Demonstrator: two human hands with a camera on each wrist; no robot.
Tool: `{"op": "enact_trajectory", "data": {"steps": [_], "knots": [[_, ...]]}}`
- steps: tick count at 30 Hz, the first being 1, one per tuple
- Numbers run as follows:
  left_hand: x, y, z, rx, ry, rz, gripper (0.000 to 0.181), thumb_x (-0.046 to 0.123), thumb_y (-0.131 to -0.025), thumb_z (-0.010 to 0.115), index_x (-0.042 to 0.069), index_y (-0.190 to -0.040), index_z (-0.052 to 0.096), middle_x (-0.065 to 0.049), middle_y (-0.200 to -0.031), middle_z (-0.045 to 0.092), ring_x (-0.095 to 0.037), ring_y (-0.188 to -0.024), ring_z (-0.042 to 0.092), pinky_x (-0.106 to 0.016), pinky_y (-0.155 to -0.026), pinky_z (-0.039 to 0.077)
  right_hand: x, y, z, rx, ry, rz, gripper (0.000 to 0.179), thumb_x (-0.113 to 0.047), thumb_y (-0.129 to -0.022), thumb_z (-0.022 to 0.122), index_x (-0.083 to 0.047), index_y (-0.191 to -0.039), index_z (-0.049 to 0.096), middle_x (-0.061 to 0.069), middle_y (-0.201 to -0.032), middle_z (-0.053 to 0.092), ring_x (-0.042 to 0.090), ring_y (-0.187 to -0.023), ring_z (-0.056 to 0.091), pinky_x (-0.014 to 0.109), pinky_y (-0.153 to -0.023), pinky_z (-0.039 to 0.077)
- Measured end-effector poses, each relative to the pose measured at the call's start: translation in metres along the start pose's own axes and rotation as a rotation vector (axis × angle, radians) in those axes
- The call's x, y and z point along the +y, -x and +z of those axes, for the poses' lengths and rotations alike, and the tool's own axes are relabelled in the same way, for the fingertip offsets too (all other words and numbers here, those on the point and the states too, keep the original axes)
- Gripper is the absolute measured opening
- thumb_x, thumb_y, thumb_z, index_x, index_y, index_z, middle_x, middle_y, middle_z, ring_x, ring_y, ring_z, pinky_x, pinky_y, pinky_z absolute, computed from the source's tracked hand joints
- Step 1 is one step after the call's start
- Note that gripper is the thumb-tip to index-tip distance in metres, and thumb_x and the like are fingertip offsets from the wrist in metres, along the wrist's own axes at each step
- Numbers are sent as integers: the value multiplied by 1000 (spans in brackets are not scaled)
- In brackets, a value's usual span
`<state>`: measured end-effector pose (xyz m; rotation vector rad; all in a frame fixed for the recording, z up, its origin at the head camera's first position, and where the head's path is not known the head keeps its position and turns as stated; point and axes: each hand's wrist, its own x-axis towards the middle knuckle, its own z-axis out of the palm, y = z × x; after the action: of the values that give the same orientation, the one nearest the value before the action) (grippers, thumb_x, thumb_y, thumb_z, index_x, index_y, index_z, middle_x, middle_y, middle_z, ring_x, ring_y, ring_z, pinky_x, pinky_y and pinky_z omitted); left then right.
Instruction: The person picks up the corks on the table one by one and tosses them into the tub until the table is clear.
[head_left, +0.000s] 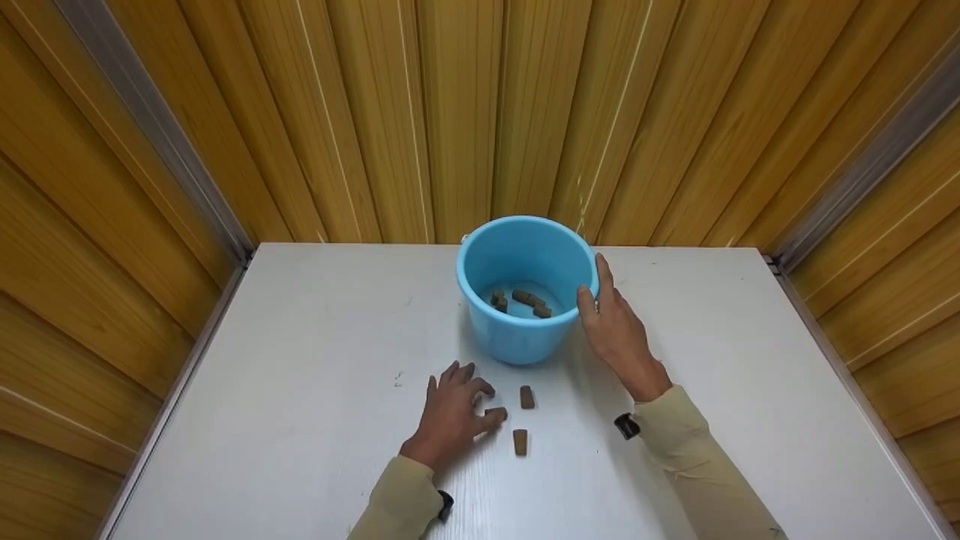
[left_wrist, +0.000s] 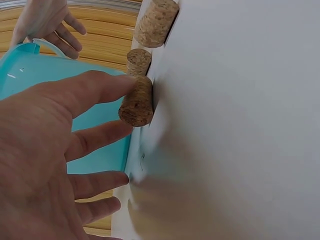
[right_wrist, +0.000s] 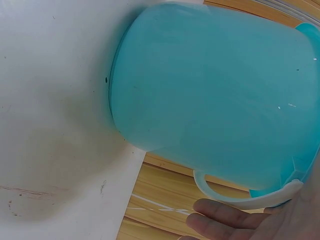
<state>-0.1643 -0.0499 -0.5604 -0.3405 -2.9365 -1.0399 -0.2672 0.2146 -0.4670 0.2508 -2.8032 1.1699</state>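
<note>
A light blue bucket (head_left: 517, 337) stands upright on the white table, with several corks (head_left: 529, 298) at its bottom. My right hand (head_left: 619, 334) rests against the right side of its rim, fingers extended. In the right wrist view the fingers lie beside the pale bucket handle (right_wrist: 240, 201). My left hand (head_left: 450, 420) is low over the table in front of the bucket, fingers spread. Its thumb touches a cork (left_wrist: 136, 102) lying on its side, and the index fingertip is close to that cork's near end. Two more corks, one nearer the bucket (head_left: 527, 397) and one nearer me (head_left: 520, 442), lie to its right.
The white tabletop (head_left: 315, 360) extends to both sides of the bucket. Wood-patterned panels (head_left: 450, 120) rise behind it and at the left and right, with grey metal trim (head_left: 180, 142) at the corners.
</note>
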Motion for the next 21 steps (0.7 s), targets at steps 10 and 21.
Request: {"op": "enact_trajectory", "data": {"steps": [10,21], "knots": [[-1,1,0,-16,-19,-10,23,26,-87,88,19,-108,80,-19,-156,54,-44,-150,38,-77,-117,19,0,0,0,1,-11,-9,74,-47,-113,34,-15,-171,1,23,-162,41,43,-140,51,67,-110,43],[-2,-1,0,14,-27,6,15,21,-89,86,18,-103,81,-19,-150,59,-44,-146,45,-78,-115,22,1,0,0,1,-5,-4,75,-47,-113,34,-14,-171,1,26,-160,43,44,-139,52,67,-109,44]]}}
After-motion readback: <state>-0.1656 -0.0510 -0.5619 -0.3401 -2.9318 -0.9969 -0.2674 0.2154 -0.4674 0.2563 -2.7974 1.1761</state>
